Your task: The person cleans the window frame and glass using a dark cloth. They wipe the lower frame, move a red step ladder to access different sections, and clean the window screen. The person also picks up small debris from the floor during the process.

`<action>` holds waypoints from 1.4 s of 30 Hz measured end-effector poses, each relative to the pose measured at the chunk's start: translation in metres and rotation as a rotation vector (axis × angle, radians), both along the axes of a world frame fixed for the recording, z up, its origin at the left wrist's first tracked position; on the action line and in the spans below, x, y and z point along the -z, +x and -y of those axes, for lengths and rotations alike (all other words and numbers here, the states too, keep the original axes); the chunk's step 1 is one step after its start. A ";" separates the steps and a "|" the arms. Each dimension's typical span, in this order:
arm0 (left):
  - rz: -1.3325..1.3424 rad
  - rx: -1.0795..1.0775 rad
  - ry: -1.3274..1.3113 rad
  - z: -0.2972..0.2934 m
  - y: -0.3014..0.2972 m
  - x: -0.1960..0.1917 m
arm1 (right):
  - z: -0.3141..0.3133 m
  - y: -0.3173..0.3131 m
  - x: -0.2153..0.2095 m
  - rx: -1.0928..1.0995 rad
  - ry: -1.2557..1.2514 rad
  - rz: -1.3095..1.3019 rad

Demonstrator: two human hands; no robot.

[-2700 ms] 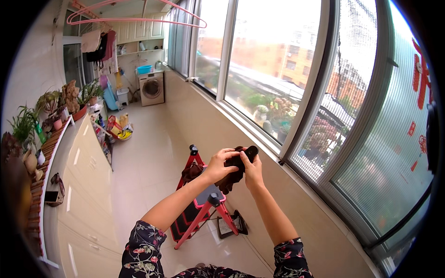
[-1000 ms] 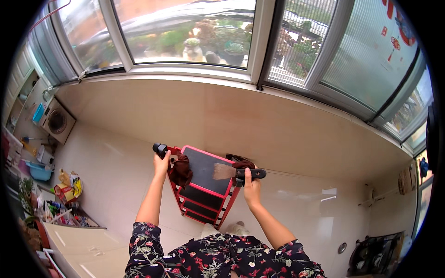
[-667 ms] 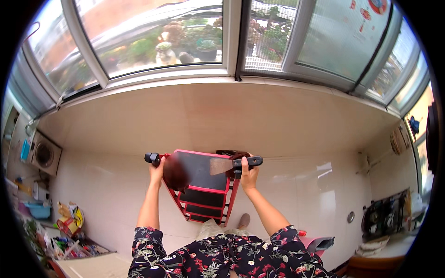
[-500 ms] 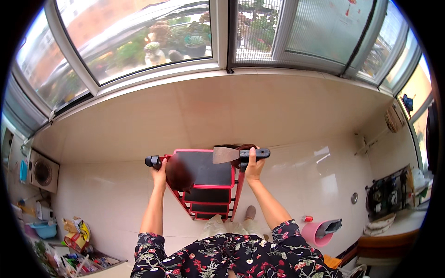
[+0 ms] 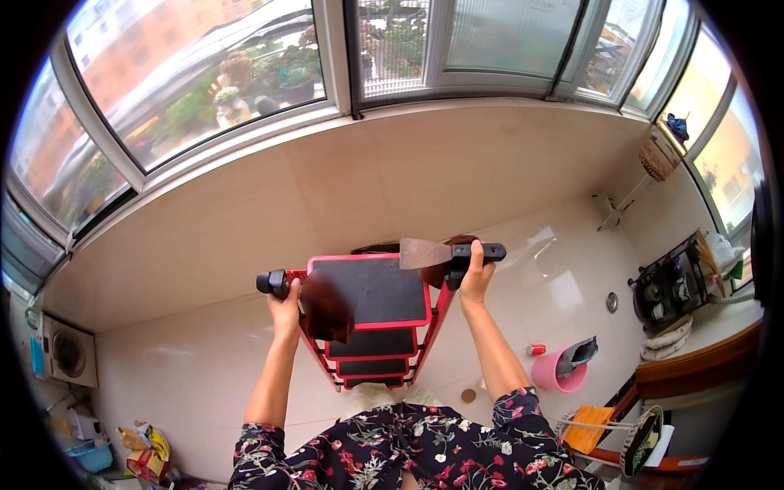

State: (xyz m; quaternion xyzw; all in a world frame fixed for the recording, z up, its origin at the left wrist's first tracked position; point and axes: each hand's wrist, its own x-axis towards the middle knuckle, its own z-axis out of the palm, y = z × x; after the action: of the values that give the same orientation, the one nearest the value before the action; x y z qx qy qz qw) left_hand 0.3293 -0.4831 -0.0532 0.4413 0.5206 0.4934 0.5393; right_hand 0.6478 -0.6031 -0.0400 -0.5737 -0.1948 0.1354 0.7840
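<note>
A red stepladder with black treads (image 5: 371,287) stands in front of me, its steps descending toward my legs. My left hand (image 5: 285,310) is closed around the left rail, just beside its black end grip (image 5: 273,283). My right hand (image 5: 476,282) is closed on the black handle of a putty knife (image 5: 422,254), beside the right rail's black grip; whether it also grasps the rail, I cannot tell. The putty knife's broad, dull blade points left over the top tread. Dark brown, blurred things hang by the left rail (image 5: 327,307) and right rail (image 5: 435,272); their kind is unclear.
A pale wall (image 5: 327,188) under the windows rises beyond the stepladder. To the right are a pink bin (image 5: 549,371), a red can (image 5: 536,349), a black rack (image 5: 671,282) and a wooden chair (image 5: 694,363). A washing machine (image 5: 69,351) stands far left.
The view has turned, and the room has shifted left and up in it. The stepladder, my right hand and the putty knife sit farther right in view. Both hands keep their grip.
</note>
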 end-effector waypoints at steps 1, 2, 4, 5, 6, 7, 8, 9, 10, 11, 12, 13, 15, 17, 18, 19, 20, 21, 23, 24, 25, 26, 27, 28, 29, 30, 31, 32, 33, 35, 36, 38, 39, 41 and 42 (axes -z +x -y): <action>0.020 0.000 0.024 0.006 0.007 -0.006 | 0.008 0.003 -0.007 0.019 -0.016 -0.010; 0.040 0.000 0.047 0.012 0.014 -0.012 | 0.017 0.006 -0.015 0.045 -0.019 -0.010; 0.033 0.059 0.038 0.023 0.023 -0.018 | 0.035 0.012 -0.032 0.100 -0.022 -0.011; 0.028 0.098 0.028 0.028 0.026 -0.021 | 0.045 0.017 -0.038 0.111 -0.009 0.010; 0.021 0.137 0.018 0.032 0.030 -0.024 | 0.054 0.021 -0.044 0.130 0.000 0.007; 0.028 0.163 0.009 0.037 0.036 -0.026 | 0.064 0.026 -0.049 0.151 0.009 0.006; 0.042 0.181 0.007 0.042 0.042 -0.028 | 0.073 0.030 -0.051 0.172 0.018 0.004; 0.057 0.199 0.005 0.048 0.048 -0.030 | 0.084 0.037 -0.049 0.179 -0.004 -0.002; 0.070 0.222 0.000 0.054 0.053 -0.032 | 0.093 0.044 -0.046 0.208 0.004 -0.013; 0.072 0.252 0.005 0.058 0.057 -0.033 | 0.101 0.051 -0.044 0.237 0.012 -0.023; 0.074 0.283 0.011 0.061 0.061 -0.034 | 0.110 0.057 -0.042 0.268 0.020 -0.034; 0.081 0.319 0.016 0.066 0.068 -0.039 | 0.121 0.060 -0.047 0.279 0.011 -0.039; 0.121 0.334 0.027 0.082 0.083 -0.050 | 0.142 0.064 -0.048 0.322 0.006 -0.050; 0.110 0.393 -0.017 0.091 0.097 -0.058 | 0.163 0.069 -0.052 0.387 0.004 -0.030; 0.102 0.420 -0.039 0.093 0.101 -0.060 | 0.172 0.068 -0.054 0.407 0.016 -0.036; 0.133 0.463 0.010 0.092 0.104 -0.053 | 0.180 0.066 -0.060 0.422 0.023 -0.041; 0.119 0.490 0.002 0.089 0.107 -0.048 | 0.188 0.064 -0.065 0.437 0.031 -0.045; 0.105 0.515 -0.006 0.086 0.110 -0.044 | 0.195 0.061 -0.068 0.451 0.029 -0.051; 0.122 0.566 -0.011 0.085 0.121 -0.041 | 0.211 0.057 -0.077 0.484 0.028 -0.052; 0.147 0.588 -0.012 0.087 0.127 -0.039 | 0.218 0.055 -0.080 0.508 0.031 -0.050; 0.172 0.610 -0.008 0.088 0.133 -0.039 | 0.224 0.053 -0.084 0.534 0.038 -0.046; 0.176 0.635 -0.010 0.089 0.140 -0.041 | 0.231 0.052 -0.087 0.558 0.044 -0.043; 0.180 0.660 -0.013 0.090 0.146 -0.043 | 0.238 0.051 -0.091 0.576 0.047 -0.036; 0.182 0.684 -0.014 0.090 0.151 -0.044 | 0.242 0.050 -0.094 0.595 0.043 -0.031; 0.183 0.708 0.004 0.086 0.158 -0.038 | 0.247 0.049 -0.097 0.615 0.038 -0.026; 0.185 0.718 0.016 0.086 0.165 -0.038 | 0.252 0.049 -0.100 0.634 0.033 -0.021; 0.187 0.718 0.030 0.086 0.170 -0.040 | 0.254 0.051 -0.101 0.654 0.028 -0.021; 0.189 0.717 0.043 0.086 0.176 -0.042 | 0.256 0.052 -0.103 0.669 0.033 -0.024; 0.209 0.747 0.054 0.083 0.182 -0.038 | 0.258 0.054 -0.105 0.684 0.037 -0.027; 0.233 0.742 0.066 0.087 0.196 -0.045 | 0.264 0.064 -0.102 0.710 0.069 -0.011; 0.245 0.739 0.071 0.088 0.205 -0.048 | 0.267 0.070 -0.103 0.729 0.076 -0.001; 0.252 0.762 0.081 0.087 0.224 -0.048 | 0.270 0.085 -0.102 0.760 0.090 0.005; 0.250 0.762 0.084 0.086 0.235 -0.049 | 0.269 0.098 -0.098 0.799 0.130 0.039; 0.255 0.763 0.091 0.087 0.261 -0.050 | 0.272 0.121 -0.095 0.811 0.149 0.041; 0.261 0.761 0.099 0.089 0.275 -0.053 | 0.273 0.133 -0.096 0.817 0.159 0.044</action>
State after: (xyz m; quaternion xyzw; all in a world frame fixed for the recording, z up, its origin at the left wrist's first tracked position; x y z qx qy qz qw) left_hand 0.6041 -0.5716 -0.0006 0.5616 0.2229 0.3347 0.7232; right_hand 0.7811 -0.8765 0.0555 -0.5444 0.0223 -0.2142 0.8107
